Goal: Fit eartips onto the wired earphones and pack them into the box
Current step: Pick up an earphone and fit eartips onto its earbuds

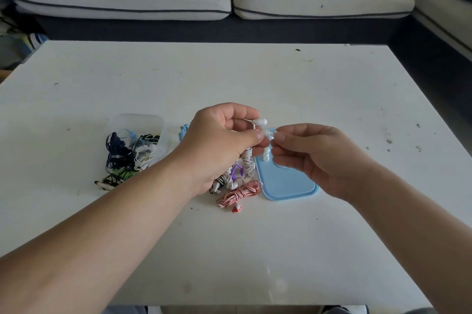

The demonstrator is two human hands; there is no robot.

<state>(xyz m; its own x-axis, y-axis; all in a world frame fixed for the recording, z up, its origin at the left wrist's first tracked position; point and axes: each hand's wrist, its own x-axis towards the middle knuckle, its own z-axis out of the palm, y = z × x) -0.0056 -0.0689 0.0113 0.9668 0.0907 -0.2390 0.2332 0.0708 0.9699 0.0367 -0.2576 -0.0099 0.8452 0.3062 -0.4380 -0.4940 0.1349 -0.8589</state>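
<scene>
Two bare forearms (102, 237) reach in from the bottom edge over a white, matt worktop (255, 78) flecked with small dark marks. The left grip (219, 145) is closed, fingers curled round the white earphones (261, 122) and holding them up above the worktop at mid-table. Two smooth, rounded plastic buds poke out past its thumb, one above the other, and the thin white cord hangs below in a loose wound bundle. The right grip (314, 160) is nearly closed, thumb and forefinger pinching the front end of the lower bud; whether an eartip sits between them is too small to tell.

Under the hands lies a pale blue lid (288, 183), flat, with rounded corners and a raised rim; a few small white ring-shaped eartips (266, 155) sit at its far end. Just left of it lie coiled cords: a red-and-white striped set (240, 193), a purple one (237, 170) and a black-and-white striped one (222, 182). Further left stands a clear, frosted plastic box (138, 122) holding a tangle of dark blue, green and white cords, some spilling over its near edge
</scene>
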